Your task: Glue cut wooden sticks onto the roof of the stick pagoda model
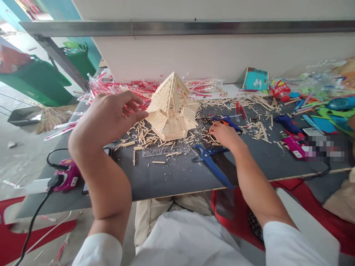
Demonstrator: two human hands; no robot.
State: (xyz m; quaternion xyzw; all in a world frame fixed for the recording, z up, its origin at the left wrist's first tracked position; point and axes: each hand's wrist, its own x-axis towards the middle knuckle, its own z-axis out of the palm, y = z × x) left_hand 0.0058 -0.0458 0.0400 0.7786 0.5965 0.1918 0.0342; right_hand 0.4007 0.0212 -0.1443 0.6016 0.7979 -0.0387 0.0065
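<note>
Risk: left hand (107, 120), grip apart, fingertips beside the stick pagoda model (172, 109), may knock it askew; right hand (223, 135), grip closing on loose sticks (208, 138), may scatter them.

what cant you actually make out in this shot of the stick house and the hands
- Head view: whether the right hand grips a stick; its fingers curl over the scattered sticks.
- The far side of the stick house, hidden by its own roof.
- A blurred patch covers things at the board's right.
- Left hand: fingertips near the house; contact unclear.
</note>
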